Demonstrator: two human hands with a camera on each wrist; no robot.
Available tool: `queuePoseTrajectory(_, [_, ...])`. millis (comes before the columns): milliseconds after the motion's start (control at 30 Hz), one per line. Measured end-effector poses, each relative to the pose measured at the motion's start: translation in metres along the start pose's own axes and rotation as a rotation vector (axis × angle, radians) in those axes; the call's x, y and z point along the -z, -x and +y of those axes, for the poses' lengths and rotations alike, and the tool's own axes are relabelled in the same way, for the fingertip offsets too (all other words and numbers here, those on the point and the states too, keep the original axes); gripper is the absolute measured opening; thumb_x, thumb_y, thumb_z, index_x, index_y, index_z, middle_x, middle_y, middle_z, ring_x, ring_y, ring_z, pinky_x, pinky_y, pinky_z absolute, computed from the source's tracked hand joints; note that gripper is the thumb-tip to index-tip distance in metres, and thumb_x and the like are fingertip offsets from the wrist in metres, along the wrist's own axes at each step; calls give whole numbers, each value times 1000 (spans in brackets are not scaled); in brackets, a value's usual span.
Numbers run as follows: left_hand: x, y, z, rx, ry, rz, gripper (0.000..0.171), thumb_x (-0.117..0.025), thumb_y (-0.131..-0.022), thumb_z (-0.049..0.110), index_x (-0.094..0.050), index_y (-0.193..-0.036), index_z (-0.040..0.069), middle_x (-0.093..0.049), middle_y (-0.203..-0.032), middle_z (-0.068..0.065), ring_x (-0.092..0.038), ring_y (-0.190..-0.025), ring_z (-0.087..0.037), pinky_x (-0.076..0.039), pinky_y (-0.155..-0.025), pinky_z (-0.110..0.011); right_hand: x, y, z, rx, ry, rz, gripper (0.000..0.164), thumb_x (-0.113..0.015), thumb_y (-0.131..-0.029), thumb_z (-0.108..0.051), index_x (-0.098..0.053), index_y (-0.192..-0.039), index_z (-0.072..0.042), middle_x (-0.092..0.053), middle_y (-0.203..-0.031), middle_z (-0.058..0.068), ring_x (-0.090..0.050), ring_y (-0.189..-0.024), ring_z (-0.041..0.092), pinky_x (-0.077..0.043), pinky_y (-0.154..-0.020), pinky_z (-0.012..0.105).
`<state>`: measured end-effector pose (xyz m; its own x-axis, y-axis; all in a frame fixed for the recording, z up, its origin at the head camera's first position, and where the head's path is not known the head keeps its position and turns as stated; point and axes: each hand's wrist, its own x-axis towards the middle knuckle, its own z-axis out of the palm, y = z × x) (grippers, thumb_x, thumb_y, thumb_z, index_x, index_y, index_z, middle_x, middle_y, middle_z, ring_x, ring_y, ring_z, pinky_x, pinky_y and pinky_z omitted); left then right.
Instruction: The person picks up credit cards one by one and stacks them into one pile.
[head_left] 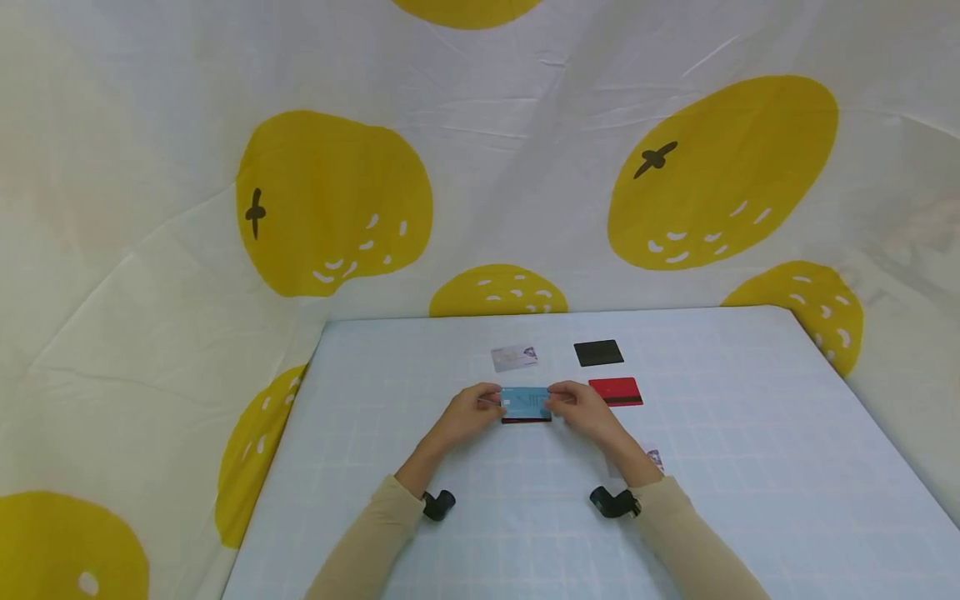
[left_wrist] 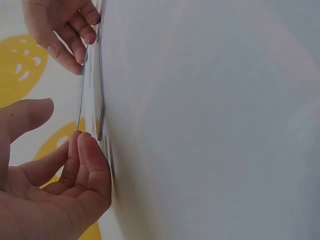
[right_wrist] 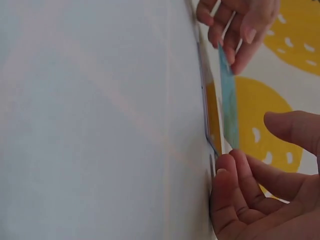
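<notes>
A light blue bank card (head_left: 525, 402) is held between my two hands at the middle of the table. My left hand (head_left: 467, 414) holds its left short edge with the fingertips, and my right hand (head_left: 591, 412) has the right short edge the same way. Both wrist views show the thumbs lifted off, with curled fingers at the card's ends. Tilted on edge in the right wrist view, the blue card (right_wrist: 229, 102) stands apart from a thin stack of cards (right_wrist: 204, 95) on the table. A dark red edge of that stack (head_left: 527, 421) peeks out below the blue card.
Behind the hands lie a pale card (head_left: 514, 357) and a black card (head_left: 599, 353). A red card (head_left: 617, 387) with a dark stripe lies beside the right hand. Another pale card (head_left: 655, 458) is partly hidden by the right forearm. Fruit-patterned cloth (head_left: 517, 183) hangs behind the table.
</notes>
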<state>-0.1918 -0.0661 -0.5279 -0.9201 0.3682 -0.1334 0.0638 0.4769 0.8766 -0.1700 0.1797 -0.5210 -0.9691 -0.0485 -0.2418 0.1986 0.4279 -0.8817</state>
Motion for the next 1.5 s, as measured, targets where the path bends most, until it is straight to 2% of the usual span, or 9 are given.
queuePoseTrajectory(333, [-3, 0, 1, 28, -83, -15, 43, -70, -93, 22, -61, -130, 2, -67, -113, -6, -64, -106, -24, -51, -92, -42, -2, -2, 3, 5, 71, -5, 37, -68, -96, -24, -64, -127, -5, -66, -116, 6, -61, -99, 23, -55, -83, 36])
queuePoseTrajectory(767, [-4, -2, 2, 43, -111, -20, 43, -71, -91, 22, -63, -127, 0, -68, -108, -5, -63, -99, -21, -51, -89, -42, -5, -4, 2, 13, 139, 9, 36, -71, -94, -22, -66, -125, -4, -67, -113, 7, -60, -99, 25, -55, -86, 40])
queuePoseTrajectory(1000, [-3, -1, 4, 77, -117, -22, 42, -71, -92, 25, -64, -127, 2, -67, -107, -4, -62, -99, -20, -52, -89, -40, -6, -5, 2, 27, 156, 11, 36, -71, -94, -23, -66, -124, -4, -66, -113, 8, -60, -99, 25, -55, -85, 40])
queuePoseTrajectory(1133, [0, 0, 3, 85, -126, -21, 44, -71, -93, 26, -63, -128, 2, -66, -109, -4, -62, -100, -20, -52, -90, -40, -4, -5, 2, 23, 152, 4, 36, -71, -94, -23, -66, -124, -5, -66, -113, 8, -60, -99, 26, -55, -84, 38])
queuePoseTrajectory(1267, [6, 0, 1, 74, -154, 10, 43, -70, -93, 26, -64, -128, 3, -67, -113, -5, -63, -104, -22, -52, -91, -41, 0, -8, 0, 18, 152, 11, 37, -70, -94, -24, -65, -125, -5, -66, -112, 8, -60, -98, 26, -55, -81, 37])
queuePoseTrajectory(1333, [9, -1, 1, 59, -162, 28, 42, -70, -93, 25, -64, -128, 2, -68, -114, -7, -64, -104, -23, -52, -92, -42, 2, -10, -2, 15, 155, 16, 37, -70, -94, -24, -64, -126, -5, -66, -112, 8, -61, -99, 27, -55, -82, 37])
queuePoseTrajectory(1500, [18, -9, 5, 78, -154, 54, 42, -70, -94, 26, -63, -129, 4, -66, -114, -6, -64, -103, -22, -53, -91, -41, 9, -21, -8, 46, 173, 24, 39, -67, -96, -26, -62, -129, -6, -64, -114, 9, -61, -104, 29, -55, -86, 40])
